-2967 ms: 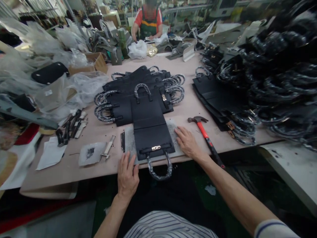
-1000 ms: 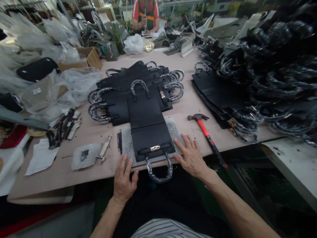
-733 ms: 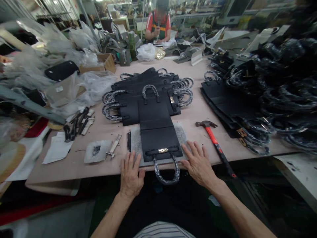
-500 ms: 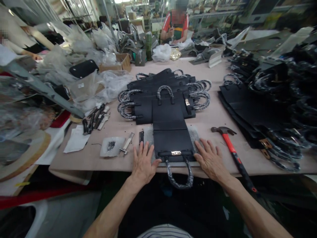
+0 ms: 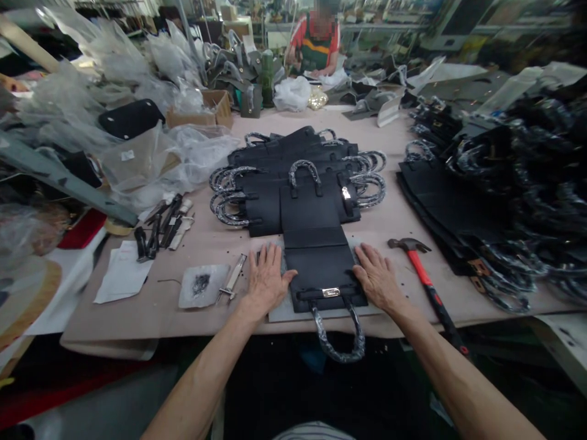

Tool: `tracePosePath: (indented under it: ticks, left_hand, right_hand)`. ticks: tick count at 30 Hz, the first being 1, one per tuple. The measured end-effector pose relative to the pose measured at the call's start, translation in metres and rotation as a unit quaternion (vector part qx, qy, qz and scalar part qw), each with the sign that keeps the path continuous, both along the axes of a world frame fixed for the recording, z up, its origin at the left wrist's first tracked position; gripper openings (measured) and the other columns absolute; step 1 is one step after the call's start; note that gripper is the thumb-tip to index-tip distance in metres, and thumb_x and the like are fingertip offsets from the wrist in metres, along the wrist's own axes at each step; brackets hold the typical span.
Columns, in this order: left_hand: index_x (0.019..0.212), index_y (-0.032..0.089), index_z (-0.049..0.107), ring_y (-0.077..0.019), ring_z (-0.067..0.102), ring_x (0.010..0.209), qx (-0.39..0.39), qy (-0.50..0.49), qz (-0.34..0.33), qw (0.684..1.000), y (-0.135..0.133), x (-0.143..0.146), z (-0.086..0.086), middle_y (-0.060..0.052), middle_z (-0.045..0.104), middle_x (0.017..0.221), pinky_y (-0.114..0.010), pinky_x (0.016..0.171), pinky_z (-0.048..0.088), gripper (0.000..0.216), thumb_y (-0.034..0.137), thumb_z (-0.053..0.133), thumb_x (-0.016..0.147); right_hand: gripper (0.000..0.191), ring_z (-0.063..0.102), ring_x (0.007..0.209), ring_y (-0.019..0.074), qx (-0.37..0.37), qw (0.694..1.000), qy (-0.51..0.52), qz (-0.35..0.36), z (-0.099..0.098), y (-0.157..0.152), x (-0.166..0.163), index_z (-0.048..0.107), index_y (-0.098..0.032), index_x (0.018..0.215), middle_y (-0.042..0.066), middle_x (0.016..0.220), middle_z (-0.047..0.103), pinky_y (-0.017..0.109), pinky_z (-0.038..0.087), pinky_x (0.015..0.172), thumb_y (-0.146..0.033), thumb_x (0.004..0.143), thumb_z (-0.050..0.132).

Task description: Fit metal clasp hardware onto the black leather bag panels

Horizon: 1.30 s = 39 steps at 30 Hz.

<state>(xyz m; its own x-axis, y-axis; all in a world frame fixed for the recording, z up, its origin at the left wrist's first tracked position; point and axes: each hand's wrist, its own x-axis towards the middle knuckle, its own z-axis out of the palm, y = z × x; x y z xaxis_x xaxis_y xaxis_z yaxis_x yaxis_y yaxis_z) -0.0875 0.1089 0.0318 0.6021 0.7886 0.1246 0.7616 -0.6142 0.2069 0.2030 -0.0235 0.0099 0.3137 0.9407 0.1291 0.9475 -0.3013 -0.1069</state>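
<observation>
A black handbag panel point(image 5: 318, 266) lies flat in front of me, with a metal clasp point(image 5: 331, 293) near its lower edge. One wrapped handle point(image 5: 342, 354) hangs over the table's front edge; another point(image 5: 304, 173) lies at its far end. My left hand point(image 5: 268, 281) rests palm down, fingers stretched, its thumb at the panel's left edge. At the right edge, my right hand point(image 5: 376, 278) lies flat with spread fingers. Beneath the panel is a grey board point(image 5: 280, 312). Several more black bag panels point(image 5: 261, 205) with wrapped handles are stacked just beyond.
A claw hammer point(image 5: 424, 278) with a red and black handle lies right of my right hand. Small dark parts point(image 5: 200, 285) sit on a white sheet at left, near metal dividers point(image 5: 232, 280) and several hand tools point(image 5: 167, 226). More black bags point(image 5: 468, 208) pile up at right. A person point(image 5: 316, 46) sits across the table.
Both hands have slid a little farther up along the panel's sides. The panel's near end sits slightly lower in view, and the whole view has shifted slightly.
</observation>
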Motion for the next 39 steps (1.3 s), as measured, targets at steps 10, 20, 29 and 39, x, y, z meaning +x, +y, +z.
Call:
tracePosePath:
  ticks: [10, 20, 29, 39]
  left_hand:
    - [0.152, 0.011, 0.041, -0.0427, 0.029, 0.150, -0.009, 0.000, -0.023, 1.000, -0.008, -0.008, 0.002, -0.019, 0.030, 0.164, -0.069, 0.119, 0.028, 0.061, 0.044, 0.045, 0.101]
    - [0.156, 0.010, 0.033, -0.0372, 0.020, 0.155, -0.048, 0.016, -0.047, 0.998, -0.066, -0.039, 0.003, -0.017, 0.024, 0.167, -0.061, 0.123, 0.028, 0.064, 0.035, 0.050, 0.099]
    - [0.161, 0.018, 0.020, -0.0334, 0.028, 0.153, -0.041, -0.023, -0.030, 0.998, -0.118, -0.064, 0.004, -0.017, 0.031, 0.165, -0.057, 0.121, 0.036, 0.071, 0.022, 0.052, 0.097]
    - [0.125, 0.017, 0.063, -0.0308, 0.056, 0.131, -0.012, -0.104, 0.021, 0.994, -0.114, -0.046, 0.017, -0.016, 0.062, 0.135, -0.050, 0.110, 0.048, 0.029, 0.024, 0.053, 0.099]
  right_hand:
    - [0.060, 0.030, 0.148, 0.0340, 0.005, 1.000, 0.028, 0.010, 0.010, 0.003, -0.003, 0.047, -0.015, 0.150, 0.016, 0.160, 0.036, 0.060, 0.027, 0.117, -0.051, 0.104, 0.034]
    - [0.058, 0.038, 0.142, 0.0347, 0.029, 0.999, 0.013, 0.020, 0.014, 0.001, -0.006, 0.046, -0.018, 0.149, 0.017, 0.156, 0.041, 0.059, 0.032, 0.113, -0.052, 0.104, 0.033]
    - [0.059, 0.039, 0.142, 0.0348, 0.034, 0.999, 0.040, 0.013, 0.015, 0.003, -0.007, 0.048, -0.017, 0.147, 0.017, 0.157, 0.040, 0.060, 0.033, 0.112, -0.053, 0.103, 0.034]
    - [0.059, 0.041, 0.139, 0.0356, 0.044, 0.997, 0.062, 0.017, 0.017, 0.002, -0.006, 0.047, -0.015, 0.148, 0.017, 0.158, 0.039, 0.059, 0.035, 0.111, -0.052, 0.102, 0.038]
